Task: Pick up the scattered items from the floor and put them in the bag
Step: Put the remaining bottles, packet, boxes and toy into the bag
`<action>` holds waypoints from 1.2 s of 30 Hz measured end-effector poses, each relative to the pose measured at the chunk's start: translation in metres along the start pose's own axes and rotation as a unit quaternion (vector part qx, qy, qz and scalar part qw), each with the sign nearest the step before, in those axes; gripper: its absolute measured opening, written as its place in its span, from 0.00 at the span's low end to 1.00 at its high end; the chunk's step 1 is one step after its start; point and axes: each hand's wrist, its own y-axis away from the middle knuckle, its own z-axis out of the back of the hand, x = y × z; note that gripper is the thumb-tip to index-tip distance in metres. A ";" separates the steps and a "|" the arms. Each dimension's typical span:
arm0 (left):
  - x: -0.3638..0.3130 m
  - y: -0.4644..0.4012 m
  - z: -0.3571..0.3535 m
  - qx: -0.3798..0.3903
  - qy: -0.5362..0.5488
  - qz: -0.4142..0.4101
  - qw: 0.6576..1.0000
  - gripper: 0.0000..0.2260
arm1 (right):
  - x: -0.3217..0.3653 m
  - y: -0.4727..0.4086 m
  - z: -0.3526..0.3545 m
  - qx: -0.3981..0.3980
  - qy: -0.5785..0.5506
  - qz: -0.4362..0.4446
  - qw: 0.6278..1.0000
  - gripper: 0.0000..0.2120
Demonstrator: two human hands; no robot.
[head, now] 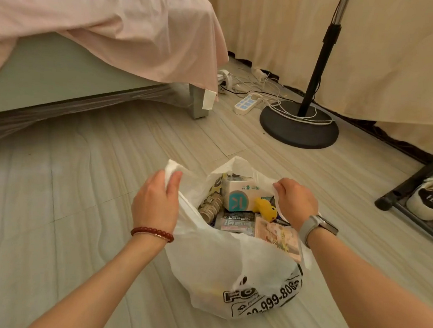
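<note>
A white plastic bag (pixel 228 268) with black print sits on the floor in front of me, its mouth held wide. My left hand (pixel 157 200) grips the bag's left handle, and my right hand (pixel 295 202) pinches the right rim. Inside lie a white and teal box (pixel 239 195), a small yellow toy (pixel 266 209), a roll of patterned tape (pixel 211 204), a dark printed packet (pixel 234 222) and a pink illustrated card (pixel 281 236).
A bed (pixel 62 74) with a pink sheet stands at the left. A black round stand base (pixel 298 129) with white cables and a power strip (pixel 247 103) lies behind the bag. A shoe rack (pixel 414 200) with shoes is at the right. Curtains hang at the back.
</note>
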 end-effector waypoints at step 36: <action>0.040 -0.042 0.090 -0.056 0.187 -0.034 0.980 0.10 | 0.160 0.058 -0.011 0.211 -0.297 0.179 0.914 0.14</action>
